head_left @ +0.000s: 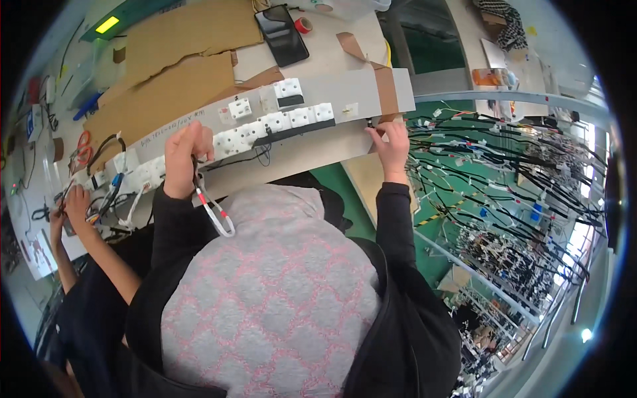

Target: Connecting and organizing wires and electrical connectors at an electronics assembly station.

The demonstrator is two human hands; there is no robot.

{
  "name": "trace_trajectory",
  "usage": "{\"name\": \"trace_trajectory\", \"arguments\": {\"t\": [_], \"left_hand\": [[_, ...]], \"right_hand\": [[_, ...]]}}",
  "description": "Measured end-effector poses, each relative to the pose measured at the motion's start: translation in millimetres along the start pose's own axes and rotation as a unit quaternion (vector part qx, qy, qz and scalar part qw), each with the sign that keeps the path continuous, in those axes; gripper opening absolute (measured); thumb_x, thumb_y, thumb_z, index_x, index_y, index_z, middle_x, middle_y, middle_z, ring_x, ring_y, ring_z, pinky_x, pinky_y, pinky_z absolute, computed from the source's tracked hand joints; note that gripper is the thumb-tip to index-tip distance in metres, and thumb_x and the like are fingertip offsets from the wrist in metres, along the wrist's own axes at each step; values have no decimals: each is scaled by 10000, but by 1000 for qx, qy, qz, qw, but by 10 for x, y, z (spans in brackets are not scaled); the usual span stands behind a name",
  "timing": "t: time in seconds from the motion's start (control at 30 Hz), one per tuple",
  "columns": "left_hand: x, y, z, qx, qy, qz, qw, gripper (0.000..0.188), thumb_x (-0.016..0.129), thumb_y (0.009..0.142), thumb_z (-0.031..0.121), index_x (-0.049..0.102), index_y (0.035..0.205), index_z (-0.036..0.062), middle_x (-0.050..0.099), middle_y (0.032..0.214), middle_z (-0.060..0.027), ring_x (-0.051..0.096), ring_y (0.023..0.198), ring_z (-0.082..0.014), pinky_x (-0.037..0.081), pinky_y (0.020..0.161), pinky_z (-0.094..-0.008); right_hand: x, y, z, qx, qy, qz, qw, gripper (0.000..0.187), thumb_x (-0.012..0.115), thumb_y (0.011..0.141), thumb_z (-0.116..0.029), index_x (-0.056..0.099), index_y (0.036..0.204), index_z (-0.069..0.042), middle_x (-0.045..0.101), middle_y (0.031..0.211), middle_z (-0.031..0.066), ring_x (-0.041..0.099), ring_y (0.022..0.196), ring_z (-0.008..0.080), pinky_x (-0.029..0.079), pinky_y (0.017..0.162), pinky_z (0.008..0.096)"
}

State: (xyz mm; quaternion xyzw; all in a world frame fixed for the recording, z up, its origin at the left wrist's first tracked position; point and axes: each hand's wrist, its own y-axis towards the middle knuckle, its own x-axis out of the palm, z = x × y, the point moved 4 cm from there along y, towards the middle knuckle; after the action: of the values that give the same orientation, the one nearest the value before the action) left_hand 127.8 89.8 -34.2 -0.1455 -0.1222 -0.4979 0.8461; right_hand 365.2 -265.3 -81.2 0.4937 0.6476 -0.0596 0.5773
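Note:
My left hand (186, 158) is closed around a white cable (216, 213) with red marks, which loops down toward my chest. It rests against a long grey board (345, 89) carrying rows of white connector blocks (285, 121). My right hand (391, 142) is at the board's right end and pinches the tip of a thin black wire (318, 128) that runs along under the blocks. My sleeves are black, and I wear a grey and pink patterned top.
A co-worker's hand (74, 202) handles wires at the left end of the bench. Brown cardboard sheets (172, 79), a black phone (282, 34), a red tape roll (303, 25) and red scissors (83, 147) lie beyond the board. Racks of black wire harnesses (511, 179) fill the right side.

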Motion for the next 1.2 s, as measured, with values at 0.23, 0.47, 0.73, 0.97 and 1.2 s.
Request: {"name": "trace_trajectory", "arguments": {"t": [0.23,0.47,0.73,0.97,1.2], "left_hand": [[80,-134,-12,-8,-45,132,990,497,430,1040,294,265,600,132,258,564,17,297,543,-122,325,523,-286],[316,-641,390,180,-285,166,927,481,447,1003,314,236,600,158,183,550,43,209,528,-106,238,479,-280],[1684,-1765,1809,441,-208,-147,861,447,561,929,187,347,536,201,368,472,80,341,403,-28,365,466,-180],[2459,-2671,2171,593,-180,-82,781,461,544,876,64,334,475,149,360,433,32,276,317,-71,210,318,-233],[2472,-3772,1877,559,-83,64,823,470,550,850,56,245,523,201,274,483,82,173,401,-61,186,394,-268]], "right_hand": [[-65,215,-90,-88,139,-120,979,191,810,743,-77,624,778,-56,629,779,68,595,719,263,479,654,361],[103,689,-1582,-304,395,-174,849,413,844,663,-132,675,1039,-108,616,1106,103,586,1001,319,507,832,403],[533,349,-2319,-514,385,-310,702,679,822,716,-254,528,1307,-98,417,1429,194,361,1373,407,319,1143,522],[629,-208,-3391,-401,510,-413,639,1027,844,701,-353,238,1462,-24,468,1251,224,603,1038,406,535,811,433],[1467,-236,-4522,-109,610,-433,655,954,782,762,-314,241,1456,55,567,1174,268,637,984,338,552,723,399]]}}
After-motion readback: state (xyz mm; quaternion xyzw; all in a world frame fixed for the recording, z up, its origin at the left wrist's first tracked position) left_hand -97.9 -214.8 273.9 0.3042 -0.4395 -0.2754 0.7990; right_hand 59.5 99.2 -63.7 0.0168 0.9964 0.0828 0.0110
